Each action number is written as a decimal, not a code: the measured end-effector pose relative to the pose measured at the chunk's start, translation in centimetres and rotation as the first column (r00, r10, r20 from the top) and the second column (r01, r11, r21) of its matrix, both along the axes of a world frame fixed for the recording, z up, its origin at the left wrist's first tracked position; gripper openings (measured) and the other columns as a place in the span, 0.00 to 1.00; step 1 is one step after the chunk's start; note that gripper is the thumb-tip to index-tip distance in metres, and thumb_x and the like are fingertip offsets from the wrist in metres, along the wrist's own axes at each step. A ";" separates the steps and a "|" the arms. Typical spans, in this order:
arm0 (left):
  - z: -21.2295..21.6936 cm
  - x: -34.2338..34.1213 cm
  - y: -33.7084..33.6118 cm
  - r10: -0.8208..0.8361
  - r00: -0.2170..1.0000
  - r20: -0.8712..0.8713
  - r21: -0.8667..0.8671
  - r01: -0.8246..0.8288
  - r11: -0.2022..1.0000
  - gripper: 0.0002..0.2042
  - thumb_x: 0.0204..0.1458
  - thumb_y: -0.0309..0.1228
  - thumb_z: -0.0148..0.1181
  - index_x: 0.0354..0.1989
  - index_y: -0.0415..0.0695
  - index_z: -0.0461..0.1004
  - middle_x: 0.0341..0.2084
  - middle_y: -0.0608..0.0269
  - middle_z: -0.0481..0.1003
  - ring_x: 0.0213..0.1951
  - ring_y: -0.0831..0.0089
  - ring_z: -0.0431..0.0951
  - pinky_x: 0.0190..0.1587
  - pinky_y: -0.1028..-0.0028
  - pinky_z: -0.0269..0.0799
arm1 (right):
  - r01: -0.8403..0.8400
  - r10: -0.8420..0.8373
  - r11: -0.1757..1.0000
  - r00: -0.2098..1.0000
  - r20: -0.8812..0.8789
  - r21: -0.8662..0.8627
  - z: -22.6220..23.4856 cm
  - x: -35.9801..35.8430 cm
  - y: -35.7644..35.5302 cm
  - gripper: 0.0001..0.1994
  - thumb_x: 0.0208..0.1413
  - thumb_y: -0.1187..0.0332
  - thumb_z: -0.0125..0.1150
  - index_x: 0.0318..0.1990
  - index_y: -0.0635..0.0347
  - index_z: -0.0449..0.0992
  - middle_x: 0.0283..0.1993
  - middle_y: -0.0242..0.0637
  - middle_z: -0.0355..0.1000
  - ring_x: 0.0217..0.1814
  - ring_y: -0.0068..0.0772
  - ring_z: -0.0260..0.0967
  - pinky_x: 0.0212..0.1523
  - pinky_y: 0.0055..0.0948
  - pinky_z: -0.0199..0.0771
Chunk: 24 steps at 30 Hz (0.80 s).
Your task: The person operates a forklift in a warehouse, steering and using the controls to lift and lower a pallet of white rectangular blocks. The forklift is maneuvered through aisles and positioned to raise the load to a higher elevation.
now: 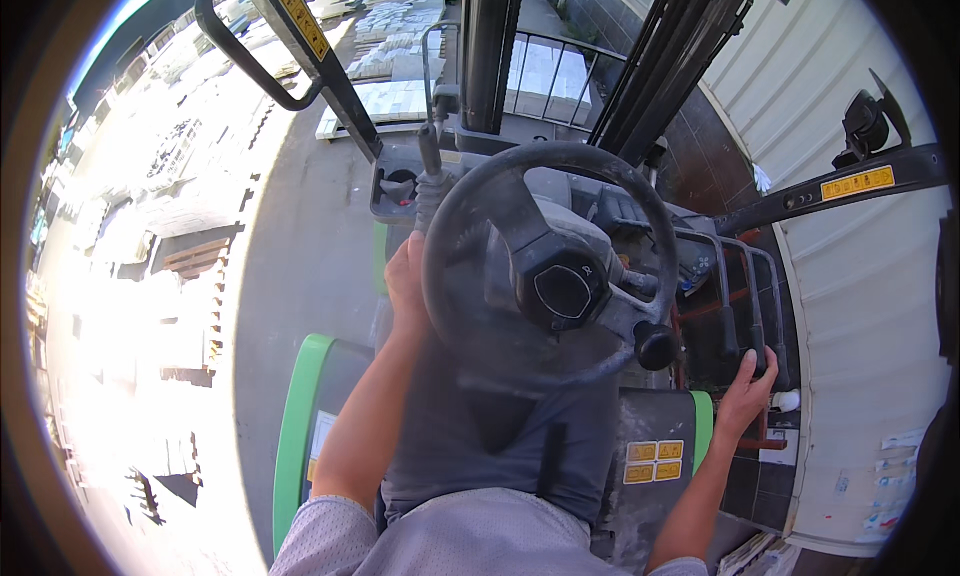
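My left hand [405, 281] is at the left side of a black steering wheel [550, 156]. Its thumb lies against the rim and its fingers are mostly hidden, closed round it. A knob [655, 346] sticks up from the wheel's lower right. My right hand [745, 391] is closed on the black grip of a control lever [752, 296], thumb on one side and fingers on the other. Another bent lever [722, 286] stands just left of it. Ahead of my left hand, a lever with a black handle [429, 151] rises beside the steering column.
I sit in a forklift with a dark mast [490, 56] in front. Stacked pale slabs [400, 36] lie beyond it. A pale corrugated wall [870, 306] runs close on the right. Grey paving [290, 236] and more stacks are on the left. Green-edged body panels [300, 426] flank the seat.
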<state>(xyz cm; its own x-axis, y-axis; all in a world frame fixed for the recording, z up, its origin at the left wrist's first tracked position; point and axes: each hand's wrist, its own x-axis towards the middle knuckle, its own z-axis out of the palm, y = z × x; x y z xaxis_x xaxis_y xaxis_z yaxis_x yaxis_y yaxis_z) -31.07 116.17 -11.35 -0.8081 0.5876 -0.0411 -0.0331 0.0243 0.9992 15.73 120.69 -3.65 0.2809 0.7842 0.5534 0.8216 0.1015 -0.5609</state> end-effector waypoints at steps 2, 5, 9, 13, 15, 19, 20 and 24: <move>-0.5 -0.4 -0.6 0.011 1.000 -0.003 0.009 -0.011 1.000 0.24 0.68 0.43 0.46 0.30 0.31 0.73 0.21 0.49 0.72 0.28 0.64 0.67 0.37 0.56 0.67 | -0.084 0.074 0.975 0.996 0.058 0.208 0.2 -1.6 -1.1 0.18 0.70 0.64 0.59 0.60 0.66 0.71 0.60 0.49 0.73 0.63 0.44 0.71 0.67 0.42 0.67; -1.1 -0.3 -1.0 0.019 0.998 -0.065 -0.017 -0.020 1.000 0.23 0.69 0.42 0.46 0.31 0.32 0.74 0.22 0.49 0.74 0.28 0.65 0.69 0.37 0.57 0.68 | -0.325 0.317 0.909 0.946 0.071 0.262 1.2 -5.3 -2.0 0.18 0.64 0.72 0.63 0.59 0.66 0.72 0.62 0.48 0.72 0.65 0.48 0.69 0.69 0.43 0.65; -1.5 4.3 0.7 0.048 0.954 -0.295 -0.019 -0.056 0.998 0.21 0.70 0.41 0.49 0.32 0.38 0.79 0.27 0.45 0.80 0.32 0.48 0.82 0.37 0.58 0.74 | -0.716 0.712 0.696 0.698 0.079 0.057 1.9 -8.4 -0.4 0.19 0.57 0.72 0.64 0.56 0.66 0.73 0.61 0.48 0.72 0.64 0.49 0.70 0.67 0.43 0.67; -2.2 10.9 4.5 0.076 0.989 -0.125 0.035 -0.072 0.997 0.23 0.69 0.44 0.51 0.32 0.35 0.78 0.24 0.47 0.79 0.29 0.58 0.82 0.37 0.59 0.75 | -0.704 0.695 0.696 0.710 0.116 0.142 2.4 -5.8 2.5 0.06 0.67 0.75 0.58 0.44 0.69 0.79 0.43 0.45 0.77 0.47 0.43 0.76 0.51 0.39 0.75; -2.7 12.2 5.8 0.161 0.970 -0.184 0.102 -0.144 0.984 0.22 0.70 0.42 0.49 0.31 0.35 0.77 0.24 0.43 0.79 0.30 0.48 0.82 0.37 0.57 0.75 | -0.536 0.530 0.843 0.840 0.113 0.031 2.4 -4.5 3.2 0.09 0.70 0.70 0.59 0.46 0.68 0.80 0.47 0.44 0.80 0.47 0.39 0.76 0.54 0.35 0.75; -3.2 13.8 5.6 0.121 0.978 -0.171 0.154 -0.095 0.983 0.21 0.70 0.41 0.50 0.31 0.35 0.76 0.25 0.40 0.78 0.30 0.43 0.80 0.36 0.55 0.74 | -0.490 0.478 0.851 0.872 0.107 0.187 2.7 -3.6 1.5 0.13 0.61 0.63 0.70 0.36 0.67 0.84 0.35 0.47 0.81 0.36 0.47 0.78 0.40 0.41 0.79; -3.1 14.2 5.3 0.150 0.964 -0.219 0.171 -0.113 0.979 0.21 0.70 0.40 0.50 0.31 0.35 0.76 0.24 0.40 0.77 0.29 0.41 0.79 0.36 0.54 0.73 | -0.487 0.472 0.851 0.873 0.120 0.196 2.9 -3.5 0.8 0.13 0.61 0.63 0.71 0.37 0.68 0.84 0.35 0.47 0.81 0.36 0.47 0.78 0.40 0.41 0.79; -2.9 15.2 3.8 0.152 0.966 -0.210 0.190 -0.113 0.975 0.20 0.70 0.40 0.50 0.31 0.35 0.74 0.23 0.39 0.75 0.29 0.40 0.77 0.35 0.52 0.72 | -0.467 0.452 0.859 0.884 0.115 0.212 3.3 -3.4 -1.2 0.12 0.62 0.64 0.72 0.38 0.68 0.85 0.35 0.48 0.82 0.36 0.45 0.78 0.41 0.40 0.79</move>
<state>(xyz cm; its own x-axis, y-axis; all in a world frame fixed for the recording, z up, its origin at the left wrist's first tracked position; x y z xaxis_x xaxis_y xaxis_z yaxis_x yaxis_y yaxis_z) -15.88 119.94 -14.29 -0.8562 0.4565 0.2419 0.1986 -0.1413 0.9698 12.29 119.47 -0.38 -0.1193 0.6670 0.7354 0.6811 0.5939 -0.4282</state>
